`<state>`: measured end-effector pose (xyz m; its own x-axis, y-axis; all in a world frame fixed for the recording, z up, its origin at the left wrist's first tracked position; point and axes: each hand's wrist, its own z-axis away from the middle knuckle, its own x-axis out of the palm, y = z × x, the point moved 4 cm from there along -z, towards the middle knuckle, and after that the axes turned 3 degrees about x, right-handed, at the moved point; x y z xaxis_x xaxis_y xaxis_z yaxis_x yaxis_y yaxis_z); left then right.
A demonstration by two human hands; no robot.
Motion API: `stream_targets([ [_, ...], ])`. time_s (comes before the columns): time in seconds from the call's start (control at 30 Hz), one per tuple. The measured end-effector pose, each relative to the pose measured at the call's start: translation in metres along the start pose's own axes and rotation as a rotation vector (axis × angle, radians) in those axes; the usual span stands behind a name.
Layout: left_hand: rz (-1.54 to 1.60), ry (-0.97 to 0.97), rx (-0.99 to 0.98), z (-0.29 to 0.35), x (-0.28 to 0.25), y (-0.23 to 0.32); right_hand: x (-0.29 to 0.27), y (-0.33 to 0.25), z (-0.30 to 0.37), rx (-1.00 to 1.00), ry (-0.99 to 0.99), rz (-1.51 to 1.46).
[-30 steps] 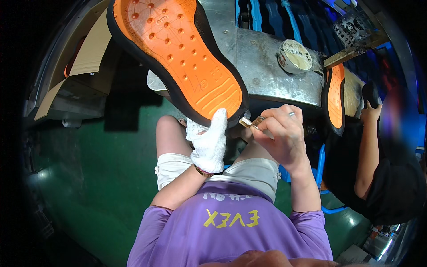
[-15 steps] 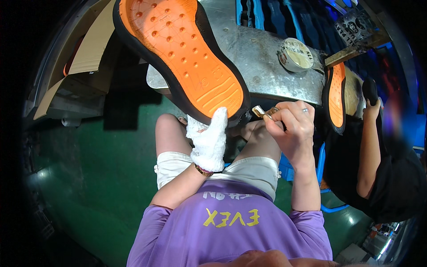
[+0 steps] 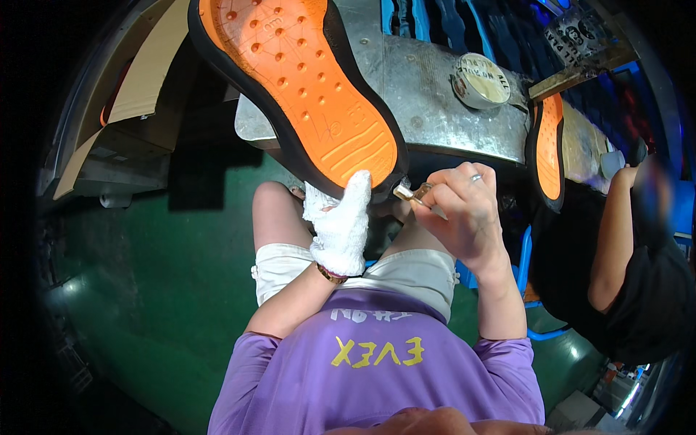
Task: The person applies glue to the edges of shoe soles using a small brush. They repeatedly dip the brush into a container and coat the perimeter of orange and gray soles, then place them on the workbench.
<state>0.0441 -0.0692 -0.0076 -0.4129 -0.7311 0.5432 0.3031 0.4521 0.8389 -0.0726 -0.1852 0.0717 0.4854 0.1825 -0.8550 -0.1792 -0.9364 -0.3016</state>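
A large shoe sole (image 3: pixel 308 94) with an orange inner face and a black rim is tilted toward me over the table edge. My left hand (image 3: pixel 341 226), in a white knit glove, grips its near end, thumb on the orange face and fingers hidden underneath. Bare and wearing a ring, my right hand (image 3: pixel 465 214) pinches a small tool (image 3: pixel 415 196) with a shiny gold-coloured metal end. That end is beside the black rim at the sole's near right corner. Whether it touches the rim I cannot tell.
A round white tub (image 3: pixel 481 81) stands on the metal table (image 3: pixel 428 123). Another orange and black sole (image 3: pixel 549 148) hangs over the edge at right, near a co-worker's arm (image 3: pixel 615 239). An opened cardboard box (image 3: pixel 145 65) is at left. A wooden bar (image 3: pixel 580 76) juts in behind.
My right hand has moved left with the tool, bringing its metal end closer to the sole's rim. The sole has shifted slightly. The co-worker's arm has moved a little right.
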Motion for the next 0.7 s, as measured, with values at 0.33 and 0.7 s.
stream_targets([
  [0.33, 0.030, -0.013, -0.032, 0.002, 0.003, 0.004, -0.007, 0.000, 0.009, 0.052, 0.008, -0.058],
  [0.7, 0.039, 0.027, -0.034, 0.004, -0.001, -0.004, -0.010, 0.013, 0.011, 0.069, 0.121, 0.171],
])
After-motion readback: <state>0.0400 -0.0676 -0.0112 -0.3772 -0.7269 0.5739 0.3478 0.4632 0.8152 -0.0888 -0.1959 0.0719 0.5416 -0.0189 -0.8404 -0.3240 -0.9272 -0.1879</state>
